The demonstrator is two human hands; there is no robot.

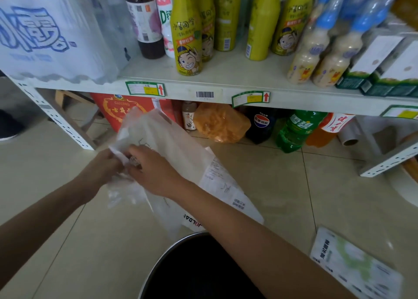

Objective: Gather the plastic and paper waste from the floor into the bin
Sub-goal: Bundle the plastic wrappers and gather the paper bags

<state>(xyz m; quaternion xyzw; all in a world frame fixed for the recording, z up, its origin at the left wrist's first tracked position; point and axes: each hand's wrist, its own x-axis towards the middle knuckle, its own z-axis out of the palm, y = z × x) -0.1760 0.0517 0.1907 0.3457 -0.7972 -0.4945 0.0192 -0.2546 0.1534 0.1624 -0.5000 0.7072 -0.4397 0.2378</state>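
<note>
Centre frame, I see both hands closed on a bunch of white plastic bags (pixel 158 140): the left hand (pixel 106 165) pinches the crumpled edge, the right hand (pixel 153 169) grips just beside it. The bags hang above a beige tiled floor (pixel 282 185), with a printed paper sheet (pixel 226 185) trailing from them toward the lower centre. There the dark round bin (pixel 194 269) stands, its rim just below the bags. A printed plastic wrapper (pixel 352 267) lies flat on the tiles at lower right, well apart from the hands.

Across the upper frame runs a white metal shelf (pixel 226 88) with price tags along its edge, carrying yellow bottles (pixel 187 33), a dark bottle (pixel 144 20) and wrapped water packs (pixel 49 33) at upper left. Under the shelf, on the floor, sit a red box (pixel 108 108), an orange bag (pixel 221 122) and soda bottles (pixel 294 129).
</note>
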